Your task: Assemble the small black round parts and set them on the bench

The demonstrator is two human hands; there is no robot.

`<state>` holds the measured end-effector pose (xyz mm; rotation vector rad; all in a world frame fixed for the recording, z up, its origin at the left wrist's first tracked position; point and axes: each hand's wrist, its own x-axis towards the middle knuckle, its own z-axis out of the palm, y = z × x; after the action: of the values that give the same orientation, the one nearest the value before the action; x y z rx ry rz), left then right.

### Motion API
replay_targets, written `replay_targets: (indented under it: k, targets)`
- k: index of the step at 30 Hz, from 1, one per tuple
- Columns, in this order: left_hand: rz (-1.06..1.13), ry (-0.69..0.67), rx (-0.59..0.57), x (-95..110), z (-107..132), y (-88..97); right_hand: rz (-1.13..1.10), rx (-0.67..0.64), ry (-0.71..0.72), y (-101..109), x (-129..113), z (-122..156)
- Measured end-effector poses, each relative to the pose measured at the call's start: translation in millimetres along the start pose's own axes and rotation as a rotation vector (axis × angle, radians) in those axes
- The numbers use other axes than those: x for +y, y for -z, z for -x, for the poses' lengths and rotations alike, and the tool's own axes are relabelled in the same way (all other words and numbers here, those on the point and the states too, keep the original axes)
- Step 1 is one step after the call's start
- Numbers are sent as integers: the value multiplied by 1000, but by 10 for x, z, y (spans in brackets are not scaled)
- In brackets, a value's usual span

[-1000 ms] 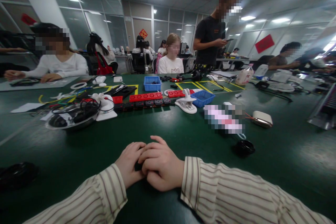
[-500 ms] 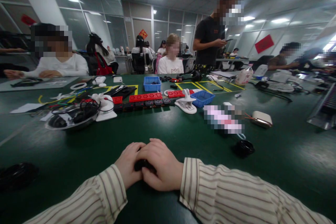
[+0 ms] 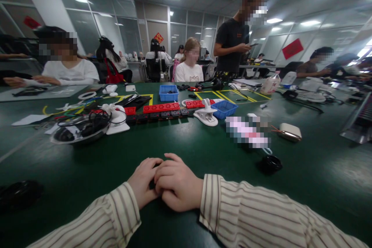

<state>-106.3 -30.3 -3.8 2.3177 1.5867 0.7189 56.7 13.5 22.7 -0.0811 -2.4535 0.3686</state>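
Note:
My left hand (image 3: 144,181) and my right hand (image 3: 180,184) meet low in the middle, just above the green tabletop. The left fingers curl round a small black piece (image 3: 152,185), which is almost wholly hidden; only a dark sliver shows between the hands. Across it lies my right hand, its fingers bent and touching the left fingers, the index finger raised a little. The exact kind of the black piece cannot be made out. To the right stands a black ring-shaped part (image 3: 271,163); at the far left lies another dark round part (image 3: 21,194), blurred.
Beyond my hands lie a bowl of black parts (image 3: 54,139), a red and black strip of sockets (image 3: 161,108), a white clip stand (image 3: 207,114) and blue bins (image 3: 168,93) (image 3: 224,109). A cream box (image 3: 290,131) sits right. People sit and stand behind the table.
My right hand has shifted and its fingers have curled further over the left. The black piece, plainly seen between the hands before, is now nearly covered.

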Motion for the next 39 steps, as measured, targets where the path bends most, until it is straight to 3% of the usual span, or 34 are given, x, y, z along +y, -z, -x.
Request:
replay_targets:
  k: [4, 9, 14, 18, 28, 31, 34, 39]
  targets:
    - [25, 2, 29, -25, -7, -16, -13, 65, 76, 10, -30, 4]
    - [45, -66, 7, -107, -1, -50, 60, 182, -200, 23, -57, -7]
    - [46, -52, -13, -100, 0, -32, 129, 84, -352, -19, -26, -11]
    - [22, -24, -14, -47, -3, -6, 114, 28, -283, -26, -17, -17]
    - [23, 38, -29, -14, -8, 14, 73, -59, 69, 1, -24, -1]
    - [25, 24, -20, -36, -5, 12, 72, -49, 98, 3, -37, 5]
    - [44, -6, -6, -46, -6, 21, 55, 29, 11, 15, -60, 4]
    - [81, 4, -19, -51, -5, 21, 99, 121, -291, 19, -70, -10]
